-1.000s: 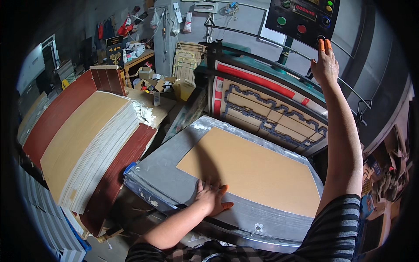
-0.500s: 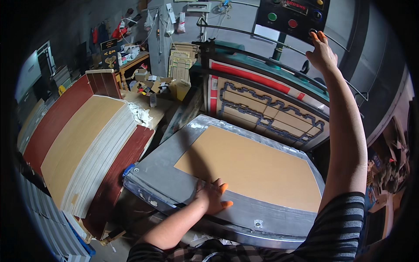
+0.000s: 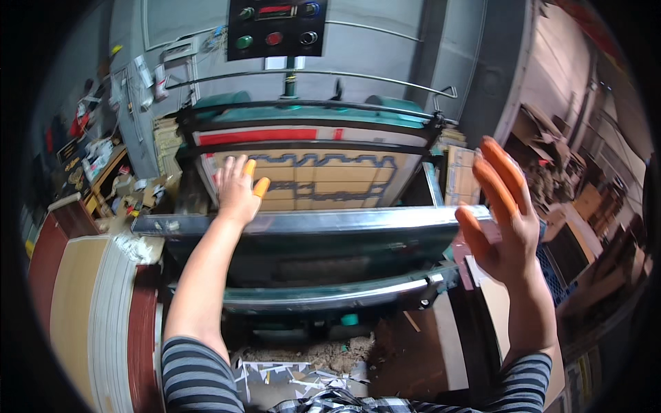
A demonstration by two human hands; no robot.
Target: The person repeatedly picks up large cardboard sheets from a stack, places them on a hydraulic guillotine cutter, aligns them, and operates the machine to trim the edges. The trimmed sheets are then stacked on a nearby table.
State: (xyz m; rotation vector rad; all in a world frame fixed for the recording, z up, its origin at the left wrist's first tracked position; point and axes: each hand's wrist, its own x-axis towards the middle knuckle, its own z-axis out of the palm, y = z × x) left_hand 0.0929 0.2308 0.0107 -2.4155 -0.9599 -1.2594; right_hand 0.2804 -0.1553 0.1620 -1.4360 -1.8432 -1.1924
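Note:
My left hand [image 3: 238,191] is raised over the left part of a metal press bed [image 3: 365,221], fingers spread, orange covers on the thumb and index finger. Nothing is in it. At the bed's right end hangs my right hand [image 3: 511,224], also empty, with orange-covered fingers apart. The bed stands tilted up, its front edge towards me; the tan sheet on it is hidden. Behind it, the upright cutting die board [image 3: 344,180] carries a dark stepped outline. Both hands look apart from the die; whether either touches the bed edge I cannot tell.
A black control panel [image 3: 275,48] with coloured buttons stands on a green post above the press. Stacked boards [image 3: 72,296] lie at left. Paper scraps [image 3: 296,375] litter the floor below, and piled cardboard offcuts [image 3: 592,199] fill the right side.
My right hand has left the control panel and come down to the right. My left hand has lifted off the bed. The bed has swung up towards the die, and my view has turned right.

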